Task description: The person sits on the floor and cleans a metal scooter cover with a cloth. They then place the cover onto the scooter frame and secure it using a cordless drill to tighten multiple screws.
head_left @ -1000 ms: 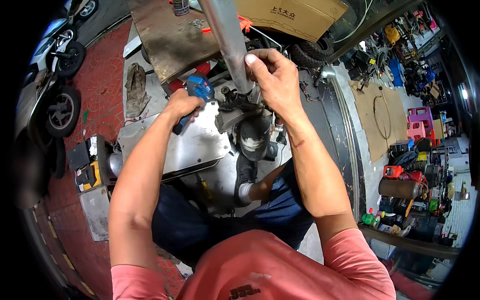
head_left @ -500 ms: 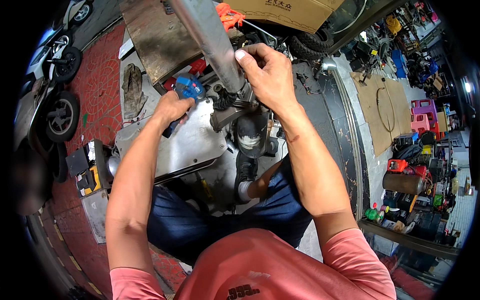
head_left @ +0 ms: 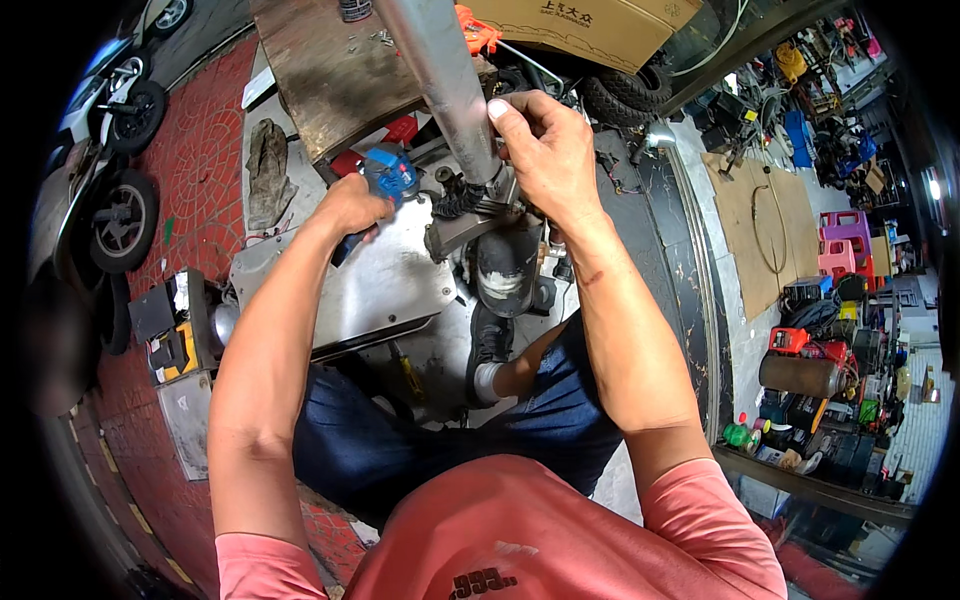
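Note:
My left hand is wrapped round the handle of a blue cordless power driver, its head by the foot of a thick grey metal post. The post rises slanting from the front of an electric scooter, behind the bare metal deck. My right hand is at the post's right side, fingers curled in and thumb bent toward them. Whatever lies between those fingertips is hidden. Below that hand sits a scuffed dark fender; black cables bunch at the post's base.
A worn wooden bench stands beyond the deck, with a cardboard box and tyres to its right. A dirty cloth lies left. A yellow-handled screwdriver is near my feet. Parked scooters line the far left.
The view has shifted slightly, so the post and bench appear a little further right. Both hands keep their places, the left still gripping the power driver.

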